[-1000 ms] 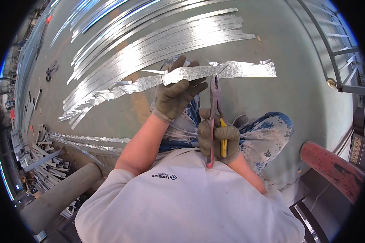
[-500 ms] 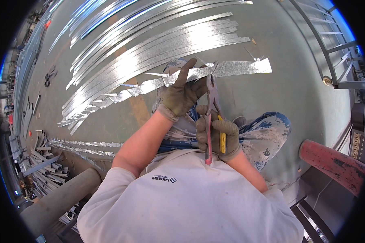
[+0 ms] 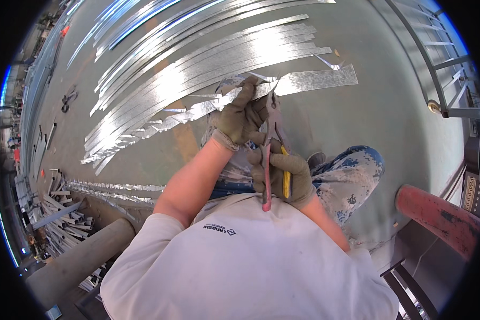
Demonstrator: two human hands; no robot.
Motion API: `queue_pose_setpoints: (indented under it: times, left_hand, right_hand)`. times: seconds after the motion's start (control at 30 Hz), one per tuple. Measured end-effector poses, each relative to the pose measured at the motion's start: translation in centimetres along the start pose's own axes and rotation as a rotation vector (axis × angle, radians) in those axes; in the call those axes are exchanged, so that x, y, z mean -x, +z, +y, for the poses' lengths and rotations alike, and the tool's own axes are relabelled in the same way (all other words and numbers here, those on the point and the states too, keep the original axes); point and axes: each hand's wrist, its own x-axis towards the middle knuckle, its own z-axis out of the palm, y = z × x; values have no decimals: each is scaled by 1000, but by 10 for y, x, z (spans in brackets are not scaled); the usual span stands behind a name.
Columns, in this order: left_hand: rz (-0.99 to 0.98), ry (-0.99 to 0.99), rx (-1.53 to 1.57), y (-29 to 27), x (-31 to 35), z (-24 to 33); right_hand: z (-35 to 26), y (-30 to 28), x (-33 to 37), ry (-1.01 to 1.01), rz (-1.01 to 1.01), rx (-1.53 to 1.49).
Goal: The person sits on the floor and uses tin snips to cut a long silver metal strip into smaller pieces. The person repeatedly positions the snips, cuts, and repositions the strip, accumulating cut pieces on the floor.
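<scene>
My left hand (image 3: 236, 120), in a grey-green work glove, grips a long, shiny sheet-metal strip (image 3: 320, 81) partway along, with the thumb over its upper side. Thin bent tabs stick up along the strip, which runs from the lower left to a flat right end. In my gloved right hand (image 3: 296, 176) is a pair of pliers (image 3: 272, 109) with one red and one yellow handle, the fingers closed round both. The jaws reach the strip's edge just right of my left hand, at a bent tab; whether they pinch it I cannot tell.
Beyond the strip, several flat metal strips (image 3: 197, 69) lie side by side on the floor. Offcuts (image 3: 64, 213) are heaped at the lower left beside a thick grey pipe (image 3: 85, 256). A worn red pipe (image 3: 437, 213) and a metal frame on a caster (image 3: 434, 106) stand at the right.
The pliers have shifted slightly left, their handles tilting left. The sliver near the strip's right end now sits higher, by the strip's upper edge. My left hand keeps its grip.
</scene>
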Motion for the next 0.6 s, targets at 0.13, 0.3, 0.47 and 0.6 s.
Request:
queue_pose_setpoints:
  times: [0.13,0.3,0.47,0.6]
  left_hand:
    - [7,30,-14,-10,-2,2]
    - [-37,54,-3,-8,-3,-2]
    - [9,49,-36,-1,-8,-8]
    - [37,58,-24,-3,-12,-11]
  right_hand:
    - [-17,10,6,64,175,273]
    - [-27,18,24,-11,443,672]
    - [-37,11,27,-34,659,1264]
    - [-42,19,24,37,801,1478]
